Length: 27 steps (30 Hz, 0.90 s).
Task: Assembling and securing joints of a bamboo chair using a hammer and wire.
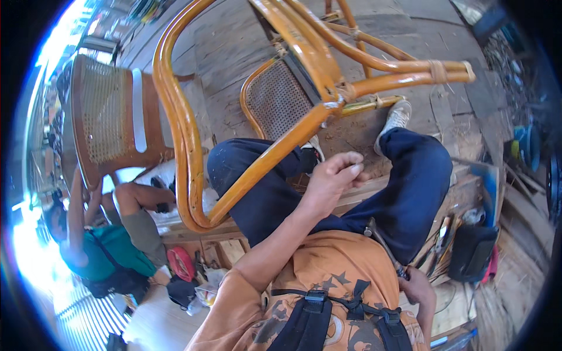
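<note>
Nearest, at 5 o'clock, the right hand (pixel 417 288) is closed around the handle of 1 dark slim tool (pixel 383 244) that angles up along the thigh. Toward the centre the left hand (pixel 335 175) is raised with fingers curled together, thumb against fingertips; whether it pinches anything I cannot tell. Just beside it, from 9 to 1 o'clock, 1 rattan chair frame (pixel 187 134) lies tilted across the person's 2 blue-trousered legs, its woven cane panel (pixel 280 99) at 12 o'clock. At 4 o'clock 1 black pouch (pixel 472 253) sits among scattered hand tools. At 8 o'clock 1 co-worker (pixel 99 251) in green holds up a second chair (pixel 108 120) with a cane back. At 7 o'clock lies 1 red reel (pixel 180 263). The surface is a worn plank floor (pixel 234 41); strong daylight comes in at 9 o'clock.
</note>
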Each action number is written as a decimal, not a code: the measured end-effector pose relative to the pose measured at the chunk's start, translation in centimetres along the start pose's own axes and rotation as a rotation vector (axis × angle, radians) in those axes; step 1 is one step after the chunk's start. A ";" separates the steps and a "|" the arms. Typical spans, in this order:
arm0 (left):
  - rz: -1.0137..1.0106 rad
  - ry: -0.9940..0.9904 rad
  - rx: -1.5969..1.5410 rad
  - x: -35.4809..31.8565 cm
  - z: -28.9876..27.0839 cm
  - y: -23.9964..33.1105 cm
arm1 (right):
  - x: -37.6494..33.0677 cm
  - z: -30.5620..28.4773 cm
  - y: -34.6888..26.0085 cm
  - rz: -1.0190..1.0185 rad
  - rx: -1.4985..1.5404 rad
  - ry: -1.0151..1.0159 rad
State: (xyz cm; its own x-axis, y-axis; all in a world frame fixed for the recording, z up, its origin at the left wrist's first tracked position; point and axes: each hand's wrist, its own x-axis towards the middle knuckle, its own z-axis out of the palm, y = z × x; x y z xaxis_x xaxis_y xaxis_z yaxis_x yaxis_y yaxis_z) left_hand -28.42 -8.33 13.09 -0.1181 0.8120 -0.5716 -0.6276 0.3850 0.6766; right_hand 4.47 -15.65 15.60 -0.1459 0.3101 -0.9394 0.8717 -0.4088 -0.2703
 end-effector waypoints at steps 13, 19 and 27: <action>0.914 1.157 0.819 -17.5 -11.5 7.2 | 3.4 -15.2 -19.2 -0.704 0.200 0.796; 1.165 1.003 0.110 -17.5 -14.4 6.9 | 12.3 -22.7 -27.9 -0.922 -0.151 0.871; 0.942 1.410 0.108 -14.9 -17.4 5.0 | 15.3 -25.3 -29.2 -0.908 -0.347 0.681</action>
State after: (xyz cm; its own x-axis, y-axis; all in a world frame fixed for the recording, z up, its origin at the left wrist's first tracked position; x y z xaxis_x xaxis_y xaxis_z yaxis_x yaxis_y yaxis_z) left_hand -43.23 -26.14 16.88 -0.9705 -0.2091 0.1197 0.0989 0.1072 0.9893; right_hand -11.35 22.79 14.45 -0.5890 0.8020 -0.0996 0.6730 0.4185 -0.6098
